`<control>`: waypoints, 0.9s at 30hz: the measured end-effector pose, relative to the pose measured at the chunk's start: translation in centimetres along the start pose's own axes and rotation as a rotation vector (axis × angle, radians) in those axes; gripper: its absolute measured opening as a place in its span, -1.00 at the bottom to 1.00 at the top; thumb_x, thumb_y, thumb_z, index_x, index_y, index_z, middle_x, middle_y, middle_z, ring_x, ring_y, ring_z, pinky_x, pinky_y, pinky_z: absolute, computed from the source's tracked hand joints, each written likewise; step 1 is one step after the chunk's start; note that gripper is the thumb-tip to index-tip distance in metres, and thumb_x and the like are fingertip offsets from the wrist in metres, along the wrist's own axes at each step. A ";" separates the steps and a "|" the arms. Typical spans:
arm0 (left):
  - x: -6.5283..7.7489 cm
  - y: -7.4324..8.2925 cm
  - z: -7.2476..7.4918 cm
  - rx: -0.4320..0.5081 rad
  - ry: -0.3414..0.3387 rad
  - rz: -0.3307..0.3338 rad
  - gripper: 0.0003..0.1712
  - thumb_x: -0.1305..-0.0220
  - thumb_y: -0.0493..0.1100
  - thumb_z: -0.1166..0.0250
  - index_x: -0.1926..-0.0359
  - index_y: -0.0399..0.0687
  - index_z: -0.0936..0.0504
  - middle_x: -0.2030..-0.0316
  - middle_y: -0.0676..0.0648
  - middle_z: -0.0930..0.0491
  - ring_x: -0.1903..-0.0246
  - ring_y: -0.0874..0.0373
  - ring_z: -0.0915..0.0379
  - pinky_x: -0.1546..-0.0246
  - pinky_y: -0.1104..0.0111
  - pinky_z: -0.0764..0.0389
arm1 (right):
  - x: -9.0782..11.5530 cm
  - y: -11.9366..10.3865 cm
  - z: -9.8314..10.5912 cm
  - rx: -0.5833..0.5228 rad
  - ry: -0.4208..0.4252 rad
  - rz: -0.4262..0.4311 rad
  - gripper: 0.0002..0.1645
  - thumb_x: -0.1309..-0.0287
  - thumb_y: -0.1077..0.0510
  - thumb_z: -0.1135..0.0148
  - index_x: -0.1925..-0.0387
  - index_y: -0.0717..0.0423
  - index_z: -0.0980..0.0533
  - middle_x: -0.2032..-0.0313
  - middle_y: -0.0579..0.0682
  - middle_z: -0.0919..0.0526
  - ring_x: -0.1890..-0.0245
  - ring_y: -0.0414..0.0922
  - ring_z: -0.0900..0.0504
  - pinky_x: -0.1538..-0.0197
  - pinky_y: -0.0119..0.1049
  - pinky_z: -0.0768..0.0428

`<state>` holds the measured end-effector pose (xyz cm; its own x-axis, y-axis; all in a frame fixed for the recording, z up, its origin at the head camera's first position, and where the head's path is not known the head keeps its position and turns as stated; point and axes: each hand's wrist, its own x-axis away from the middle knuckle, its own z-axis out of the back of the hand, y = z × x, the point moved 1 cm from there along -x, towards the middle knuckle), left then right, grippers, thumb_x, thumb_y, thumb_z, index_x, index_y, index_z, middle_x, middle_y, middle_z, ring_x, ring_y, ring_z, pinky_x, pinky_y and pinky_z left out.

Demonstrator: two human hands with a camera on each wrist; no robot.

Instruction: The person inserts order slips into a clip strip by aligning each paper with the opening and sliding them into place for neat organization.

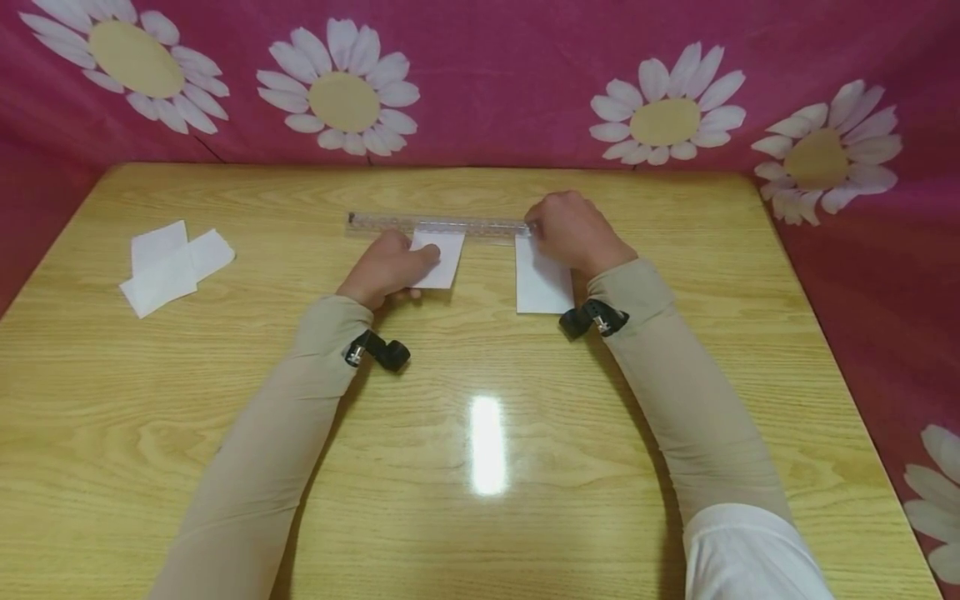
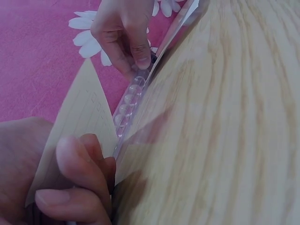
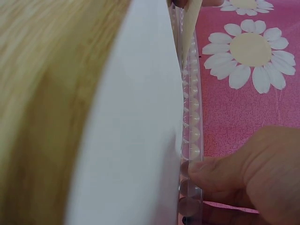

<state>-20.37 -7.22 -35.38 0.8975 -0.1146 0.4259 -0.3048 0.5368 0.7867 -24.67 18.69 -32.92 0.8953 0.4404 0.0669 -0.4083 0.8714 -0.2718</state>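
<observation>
Pinching, left side: the left hand (image 1: 390, 267) holds a small white rectangular paper card (image 1: 442, 265) between thumb and fingers, gripping its left side.
Card to strip: the card's far edge overlaps the near side of a long, clear plastic strip with round bumps (image 1: 491, 226) in the head view; whether it sits in, on or under the strip I cannot tell. This relation probably matters most.
Strip's long axis: left to right across the far part of the pale wood-grain surface (image 1: 405, 467), its left end reaching beyond the left grip, which is just on its near side.
Pinching, right side: the right hand (image 1: 573, 229) has thumb and fingers closed on the strip's right end, so it is the nearer hand to that end.
Second card: another white rectangular paper card (image 1: 542, 279) extends from the strip toward the person, partly beneath the right hand.
In the way: the right hand and forearm cover part of this second card.
Far left: overlapping white paper pieces (image 1: 161, 267), well apart from both hands.
Behind: a pink cloth with white daisies (image 1: 495, 92).
</observation>
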 end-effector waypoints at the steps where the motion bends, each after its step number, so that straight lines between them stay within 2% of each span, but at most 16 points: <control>1: 0.0 0.0 0.0 0.001 0.000 0.001 -0.66 -0.49 0.01 -0.15 0.19 -0.22 -0.48 0.30 -0.12 -0.55 0.73 0.30 -0.38 0.69 0.48 -0.43 | 0.0 0.0 0.0 -0.001 -0.001 -0.001 -0.58 -0.37 0.33 -0.03 -0.15 0.21 -0.66 -0.16 0.24 -0.71 -0.20 0.19 -0.66 -0.26 0.06 -0.60; 9: -0.1 0.1 -0.3 0.006 -0.002 0.004 -0.69 -0.48 0.01 -0.14 0.23 -0.18 -0.44 0.26 -0.13 -0.53 0.74 0.31 -0.36 0.68 0.49 -0.44 | 0.0 0.0 0.0 -0.003 0.003 0.007 -0.57 -0.36 0.34 -0.02 -0.14 0.20 -0.67 -0.15 0.23 -0.72 -0.16 0.16 -0.67 -0.24 0.05 -0.61; 13: -0.1 0.1 -0.4 0.010 -0.005 0.009 -0.69 -0.49 0.01 -0.14 0.16 -0.18 -0.41 0.22 -0.13 -0.50 0.72 0.30 -0.38 0.66 0.49 -0.47 | 0.0 0.0 0.0 -0.004 -0.002 0.001 -0.56 -0.37 0.34 -0.02 -0.15 0.21 -0.66 -0.16 0.23 -0.71 -0.18 0.16 -0.66 -0.27 0.05 -0.60; 21: -0.3 0.2 -0.6 0.040 -0.021 -0.013 -0.64 -0.49 -0.01 -0.14 0.09 -0.29 -0.51 0.24 -0.17 -0.56 0.73 0.31 -0.38 0.68 0.50 -0.46 | 0.0 0.0 0.0 -0.006 -0.009 -0.011 -0.57 -0.38 0.33 -0.02 -0.16 0.21 -0.65 -0.17 0.23 -0.71 -0.19 0.16 -0.65 -0.28 0.05 -0.59; 27: -0.4 0.3 -0.7 0.031 -0.022 0.009 -0.62 -0.49 -0.01 -0.14 0.02 -0.29 -0.46 0.20 -0.17 -0.54 0.72 0.31 -0.38 0.67 0.50 -0.47 | 0.0 0.0 0.0 -0.011 -0.010 -0.012 -0.57 -0.38 0.32 -0.02 -0.16 0.21 -0.65 -0.17 0.22 -0.71 -0.15 0.13 -0.66 -0.26 0.03 -0.60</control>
<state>-20.59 -6.39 -35.65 0.8876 -0.1286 0.4423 -0.3228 0.5114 0.7964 -24.67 18.75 -32.91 0.8983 0.4321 0.0796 -0.3956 0.8743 -0.2813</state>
